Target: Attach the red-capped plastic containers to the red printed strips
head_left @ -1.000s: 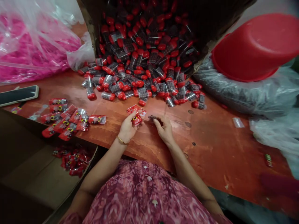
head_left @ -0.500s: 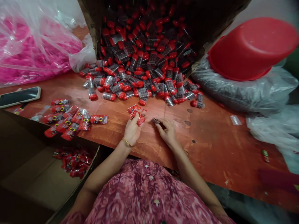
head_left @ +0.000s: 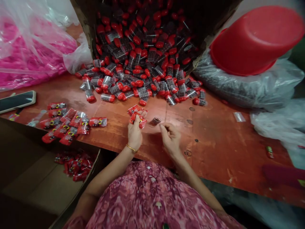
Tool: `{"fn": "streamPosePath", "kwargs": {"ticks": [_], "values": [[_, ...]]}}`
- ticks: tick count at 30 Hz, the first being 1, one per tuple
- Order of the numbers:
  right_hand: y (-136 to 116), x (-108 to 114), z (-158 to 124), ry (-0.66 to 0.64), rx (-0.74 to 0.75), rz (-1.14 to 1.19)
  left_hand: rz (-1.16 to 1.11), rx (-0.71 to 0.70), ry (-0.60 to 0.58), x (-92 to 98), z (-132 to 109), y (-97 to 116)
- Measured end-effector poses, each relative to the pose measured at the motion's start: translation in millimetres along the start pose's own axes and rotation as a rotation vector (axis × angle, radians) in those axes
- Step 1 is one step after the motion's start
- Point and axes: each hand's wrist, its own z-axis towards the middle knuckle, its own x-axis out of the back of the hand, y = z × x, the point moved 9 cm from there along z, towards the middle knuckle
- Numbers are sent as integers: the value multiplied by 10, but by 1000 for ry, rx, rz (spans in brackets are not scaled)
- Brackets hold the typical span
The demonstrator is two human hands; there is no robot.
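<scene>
The left hand [head_left: 134,135] grips a small bunch of red printed sachets [head_left: 137,115], fingers curled around them just above the reddish-brown surface [head_left: 214,143]. The right hand [head_left: 170,137] is beside it, fingers pinched narrow; whether they hold anything cannot be told. A small dark capsule [head_left: 156,121] lies on the surface between the two hands, just beyond the fingertips. Farther back, a heap of red-capped clear vials [head_left: 143,79] spills from a tipped cardboard box [head_left: 81,19]. More filled sachets [head_left: 69,122] lie to the left, near a phone [head_left: 16,101].
</scene>
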Motion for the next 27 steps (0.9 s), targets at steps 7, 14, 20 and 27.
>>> {"fn": "streamPosePath", "kwargs": {"ticks": [7,14,20,27], "values": [[133,-609,-261,-219,-517,603,267,-153,-112,-74,-141,-1],[202,-652,-371,-231,-718,776,263,-133,-107,-7,-157,11],[175,-546,-418,-144,-635,730,74,-29,-91,13,-178,-152],[147,-613,-465,-276,-644,655,297,-224,-118,-43,-199,65]]}}
